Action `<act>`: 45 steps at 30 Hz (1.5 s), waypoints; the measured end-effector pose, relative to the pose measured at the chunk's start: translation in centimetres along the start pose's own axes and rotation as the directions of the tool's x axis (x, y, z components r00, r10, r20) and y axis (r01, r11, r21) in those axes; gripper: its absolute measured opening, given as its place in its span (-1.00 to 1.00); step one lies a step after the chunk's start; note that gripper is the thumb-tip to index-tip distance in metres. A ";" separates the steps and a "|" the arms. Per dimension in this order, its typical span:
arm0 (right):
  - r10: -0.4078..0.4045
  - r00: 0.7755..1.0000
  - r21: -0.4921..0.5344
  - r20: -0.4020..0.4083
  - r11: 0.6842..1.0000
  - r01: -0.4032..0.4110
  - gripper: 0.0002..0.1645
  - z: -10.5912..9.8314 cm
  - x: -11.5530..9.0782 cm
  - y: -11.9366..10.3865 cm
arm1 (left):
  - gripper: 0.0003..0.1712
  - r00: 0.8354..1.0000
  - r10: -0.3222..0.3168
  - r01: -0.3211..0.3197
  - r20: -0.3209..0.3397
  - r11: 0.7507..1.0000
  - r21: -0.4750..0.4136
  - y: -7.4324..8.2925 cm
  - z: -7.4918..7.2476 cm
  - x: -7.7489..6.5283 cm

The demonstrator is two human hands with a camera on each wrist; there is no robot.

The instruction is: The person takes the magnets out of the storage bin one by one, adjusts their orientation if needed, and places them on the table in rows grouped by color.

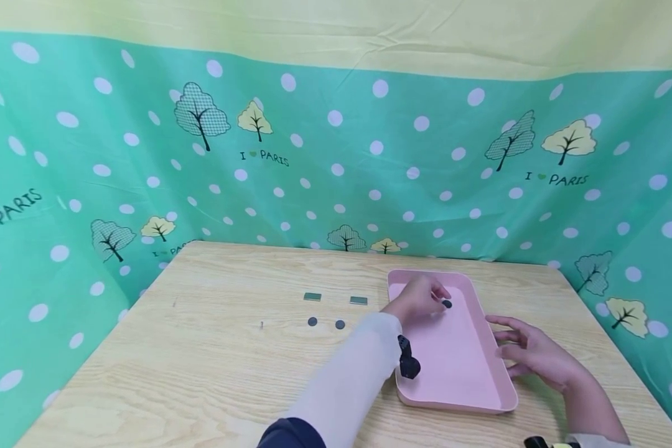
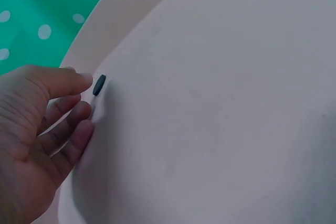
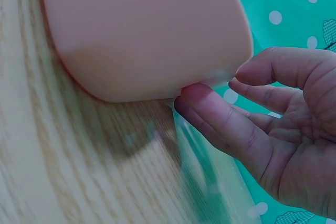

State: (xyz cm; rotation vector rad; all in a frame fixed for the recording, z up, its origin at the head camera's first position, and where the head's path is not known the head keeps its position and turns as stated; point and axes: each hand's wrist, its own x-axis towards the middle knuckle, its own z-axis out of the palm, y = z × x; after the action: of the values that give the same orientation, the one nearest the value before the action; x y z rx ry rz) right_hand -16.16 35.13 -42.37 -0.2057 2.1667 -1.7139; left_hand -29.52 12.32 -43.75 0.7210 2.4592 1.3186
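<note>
A pink tray (image 1: 453, 358) lies on the right part of the table. Over its far end reaches my left hand (image 1: 420, 295), with a small black disc (image 1: 447, 303) at the thumb and fingertips. Seen from the left wrist, the disc (image 2: 99, 85) shows nearly edge-on beside the thumb tip, close to the tray wall, and the other fingers are loosely bent. My right hand (image 1: 537, 351) is outside the tray's right wall, its fingers spread and lightly bent. In the right wrist view the fingertips (image 3: 198, 92) meet the tray's outer edge.
Left of the tray, two dark discs (image 1: 312, 322) lie on the wooden table (image 1: 201, 354). Behind them are two small green rectangular pieces (image 1: 312, 297). A tiny thin piece (image 1: 261, 325) lies farther left. A green dotted curtain (image 1: 336, 168) surrounds the table's back and sides.
</note>
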 end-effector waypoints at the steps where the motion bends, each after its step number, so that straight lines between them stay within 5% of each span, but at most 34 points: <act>1: 0.002 1.000 0.000 -0.002 1.000 -0.002 -0.16 0.0 0.0 0.0 | -0.77 1.000 -0.004 0.004 -0.004 1.000 0.011 0.0 0.1 0.0; 11: -0.025 1.000 0.030 0.005 0.999 0.025 -0.32 -0.9 -1.0 0.4 | -0.63 0.994 0.096 -0.108 0.056 0.947 0.302 0.6 1.2 0.4; 19: -0.057 0.998 0.065 0.033 0.996 0.054 -0.37 -1.2 -1.1 0.6 | -0.65 0.994 0.042 -0.078 0.105 0.923 0.376 1.2 1.4 0.2; 30: -0.022 1.000 0.049 0.015 0.999 0.021 -0.31 -0.5 -0.7 0.5 | -0.89 0.993 0.056 -0.088 0.103 0.934 0.347 0.2 1.5 0.2; 45: -0.008 1.000 0.014 0.001 1.000 0.008 -0.20 -0.1 0.0 0.1 | -0.90 0.992 0.094 -0.114 0.082 0.949 0.293 -0.4 0.9 0.3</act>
State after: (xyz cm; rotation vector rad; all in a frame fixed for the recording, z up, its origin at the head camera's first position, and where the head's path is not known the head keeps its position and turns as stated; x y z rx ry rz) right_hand -16.20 35.20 -42.42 -0.2122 2.1548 -1.7328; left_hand -29.53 12.92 -44.59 0.9610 2.6264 0.9458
